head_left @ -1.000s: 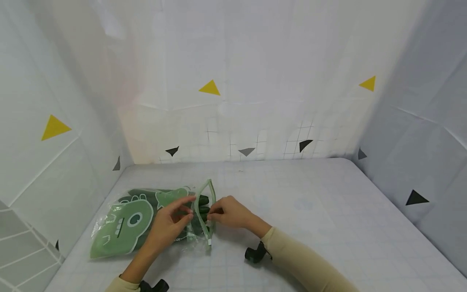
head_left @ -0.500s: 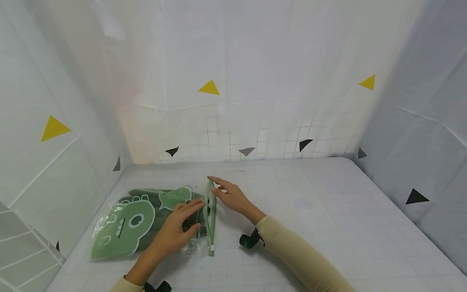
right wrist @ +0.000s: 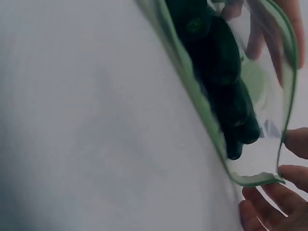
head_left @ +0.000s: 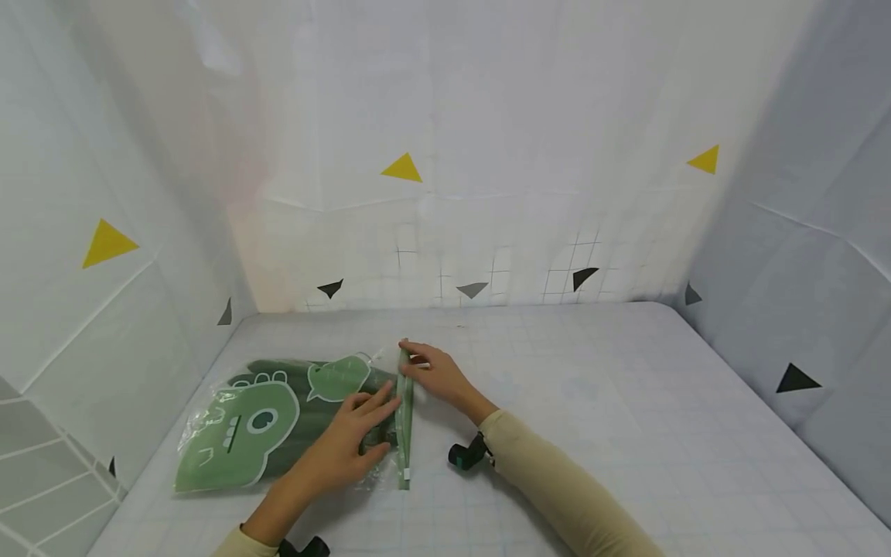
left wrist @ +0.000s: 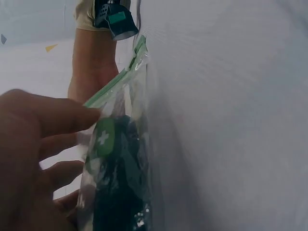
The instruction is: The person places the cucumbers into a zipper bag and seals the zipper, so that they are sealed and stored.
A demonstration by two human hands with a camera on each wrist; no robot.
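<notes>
A clear zip bag (head_left: 233,445) with a green cartoon print lies flat on the left of the table. Inside it are several long, dark green, cucumber-like things (right wrist: 219,62), their rounded ends facing the mouth. Along the right edge runs the green zip strip (head_left: 404,429), with a white slider (head_left: 407,473) near its front end. My left hand (head_left: 348,441) rests on the bag beside the strip, fingers spread. At the strip's far end my right hand (head_left: 443,377) pinches the corner between thumb and fingers. The right wrist view shows a gap between the strip's two sides.
The white gridded table (head_left: 571,418) extends right of the bag. White sheets (head_left: 487,116) with yellow and dark triangles stand behind it and at both sides. A small black camera (head_left: 468,452) is strapped to my right wrist, low over the table.
My right hand has gone from the middle of the bag's mouth to its far corner. The left hand has shifted slightly right and flattened. The mouth has narrowed to a nearly straight strip.
</notes>
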